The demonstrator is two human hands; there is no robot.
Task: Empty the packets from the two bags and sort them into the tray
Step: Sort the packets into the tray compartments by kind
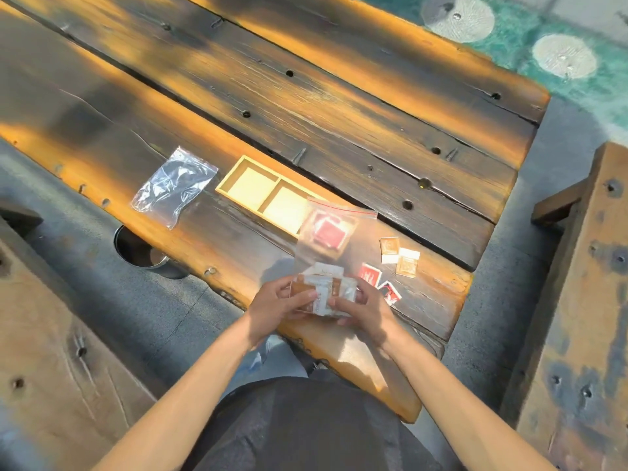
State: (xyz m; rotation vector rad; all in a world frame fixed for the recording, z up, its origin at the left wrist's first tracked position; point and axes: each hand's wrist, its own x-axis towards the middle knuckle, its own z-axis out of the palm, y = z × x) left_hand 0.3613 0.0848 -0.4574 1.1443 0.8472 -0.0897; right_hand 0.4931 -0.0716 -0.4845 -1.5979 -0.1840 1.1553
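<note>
Both grips are closed on the same clear zip bag (334, 239), at its bottom end. Left hand (277, 305) has thumb and fingers curled round the bag's left corner; right hand (362, 309) pinches the right corner. The bag stands up from the grips, its red-striped zip edge at the far end and tilted away from the person.

Inside the bag, right between the two grips: a bunch of brown-and-white packets (323, 294), bundled at the low end under the fingers.

Just right of the right grip, loose on the counter (339, 113): two red packets (370, 275), one partly behind the hand. A bit further right and away: two brown-and-white packets (399, 254), side by side, apart from the red ones.

Beyond the grips, seen partly through the held bag: the wooden tray (238, 169), three compartments in a row. The compartment nearest the grips holds red packets (328, 232), count unclear through the plastic. The other two show bare bottoms.

Further left of the tray, well away from the left grip: the second clear bag (175, 185) lies flat and crumpled on the counter; nothing is discernible inside.

Benches flank the counter on both sides.
</note>
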